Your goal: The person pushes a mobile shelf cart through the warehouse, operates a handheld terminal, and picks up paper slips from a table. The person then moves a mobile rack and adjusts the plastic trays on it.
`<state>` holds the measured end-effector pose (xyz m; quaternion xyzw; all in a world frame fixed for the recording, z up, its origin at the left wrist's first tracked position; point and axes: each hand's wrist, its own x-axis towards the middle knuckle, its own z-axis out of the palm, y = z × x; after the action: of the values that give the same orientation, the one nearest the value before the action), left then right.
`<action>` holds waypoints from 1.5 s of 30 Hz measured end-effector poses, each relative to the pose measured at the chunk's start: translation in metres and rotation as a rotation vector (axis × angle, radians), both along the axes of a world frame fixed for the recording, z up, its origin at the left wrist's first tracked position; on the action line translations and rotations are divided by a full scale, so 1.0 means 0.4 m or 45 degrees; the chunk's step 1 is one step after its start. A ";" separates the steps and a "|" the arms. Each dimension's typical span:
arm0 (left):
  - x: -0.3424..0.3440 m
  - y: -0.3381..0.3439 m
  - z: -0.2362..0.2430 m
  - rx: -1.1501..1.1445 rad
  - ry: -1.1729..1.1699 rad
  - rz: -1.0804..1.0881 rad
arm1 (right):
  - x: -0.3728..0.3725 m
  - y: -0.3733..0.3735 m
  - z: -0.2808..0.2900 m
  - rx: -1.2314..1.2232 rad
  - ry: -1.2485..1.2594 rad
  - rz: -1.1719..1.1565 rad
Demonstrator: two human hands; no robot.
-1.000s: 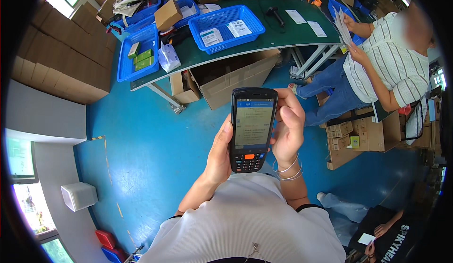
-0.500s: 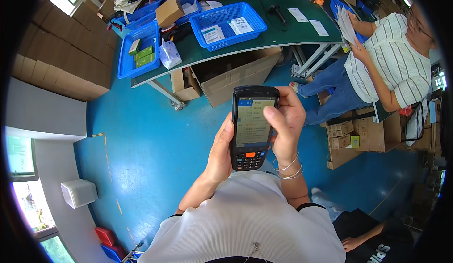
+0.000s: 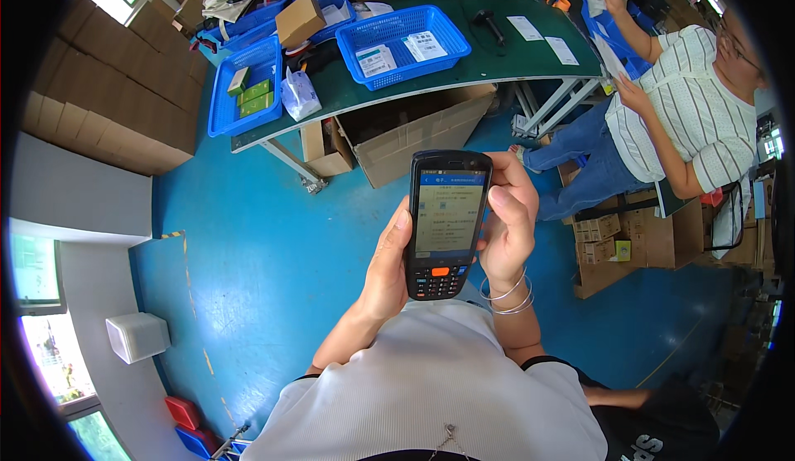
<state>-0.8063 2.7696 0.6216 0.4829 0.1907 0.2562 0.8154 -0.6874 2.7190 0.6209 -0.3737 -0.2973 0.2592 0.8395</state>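
Observation:
A black handheld terminal (image 3: 447, 221) with a lit screen and a small keypad is held upright in front of my chest. My left hand (image 3: 387, 256) grips its left side, the thumb lying along the edge. Around its right side and back wraps my right hand (image 3: 508, 221); the thumb is lifted beside the screen's right edge, off the glass. Most of the fingers are hidden behind the device. Lines of small text fill the screen under a blue bar.
Ahead stands a green-topped table (image 3: 431, 72) with blue baskets (image 3: 403, 45), a barcode scanner (image 3: 489, 26) and paper slips. A large carton (image 3: 414, 130) sits beneath. At right a person (image 3: 687, 105) holds papers; another dark-clothed person (image 3: 654, 424) is close at lower right. Stacked cartons (image 3: 116, 72) line the left.
My right thumb has moved off the screen to its right edge, and the screen content has changed. The person at right has parted the papers, raising one hand. The lower-right person has shifted.

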 end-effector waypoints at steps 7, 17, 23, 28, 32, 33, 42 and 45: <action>-0.001 0.000 0.008 0.039 0.004 0.027 | -0.006 0.006 -0.002 -0.082 -0.156 -0.053; 0.004 0.003 0.025 -0.007 -0.010 -0.054 | 0.005 0.005 -0.001 -0.081 -0.061 -0.024; 0.004 0.008 0.014 -0.067 -0.053 -0.088 | 0.011 0.011 -0.007 -0.035 0.003 0.004; 0.008 0.009 0.005 -0.054 -0.017 -0.043 | 0.011 0.010 -0.007 -0.021 -0.047 0.002; 0.013 0.007 0.008 0.001 0.008 0.023 | 0.006 0.011 -0.003 -0.064 -0.114 -0.035; 0.014 0.007 0.009 0.020 0.015 0.044 | 0.005 0.012 -0.002 -0.078 -0.136 -0.048; 0.004 0.012 0.013 -0.028 -0.024 -0.043 | 0.005 0.013 0.000 -0.039 -0.030 -0.018; 0.001 0.011 0.014 -0.042 -0.035 -0.070 | 0.003 0.015 0.003 -0.038 -0.009 -0.010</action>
<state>-0.8057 2.7742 0.6273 0.4708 0.1703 0.2372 0.8325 -0.6863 2.7248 0.6223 -0.3883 -0.2946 0.2590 0.8339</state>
